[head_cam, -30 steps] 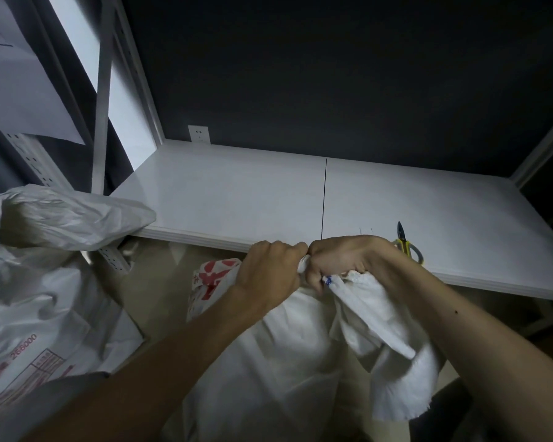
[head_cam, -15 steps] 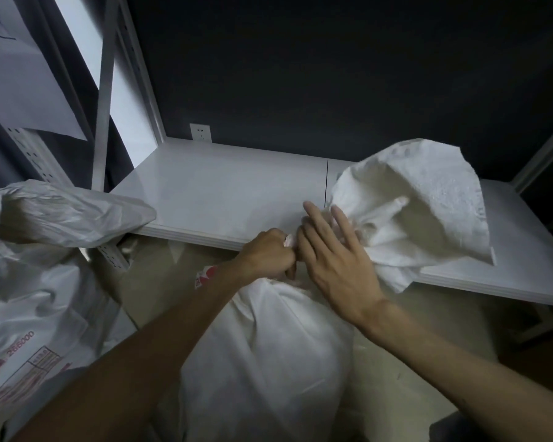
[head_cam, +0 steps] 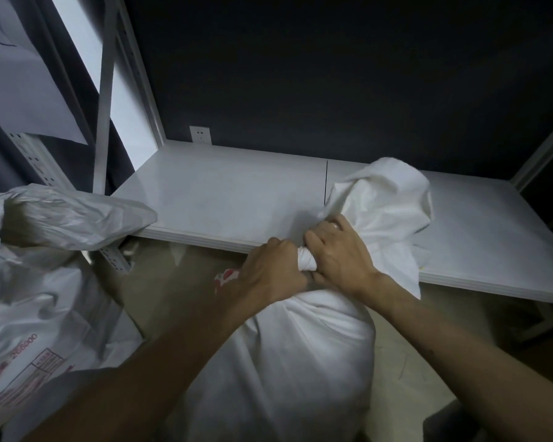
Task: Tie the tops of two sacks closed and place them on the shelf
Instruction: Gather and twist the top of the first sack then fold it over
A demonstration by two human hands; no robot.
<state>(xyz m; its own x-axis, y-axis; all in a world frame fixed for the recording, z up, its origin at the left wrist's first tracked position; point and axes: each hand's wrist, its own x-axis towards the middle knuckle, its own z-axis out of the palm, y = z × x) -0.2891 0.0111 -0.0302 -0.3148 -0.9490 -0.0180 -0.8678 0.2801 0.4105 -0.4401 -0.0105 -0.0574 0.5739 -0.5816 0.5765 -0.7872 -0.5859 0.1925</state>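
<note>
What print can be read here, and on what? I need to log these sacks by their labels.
"266000", faint red digits, blurred: on the left sack.
Red boxed table and characters below and beside it on that sack: too blurred to read.
Red marking on the sack being tied: mostly hidden by the left hand, unreadable.
Paper sheet upper left: faint lines, no legible text.

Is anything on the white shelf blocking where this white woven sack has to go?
Nothing visible blocks it. The white shelf surface is bare apart from the white woven sack's own loose top draped over its front edge, with both hands at the neck.
</note>
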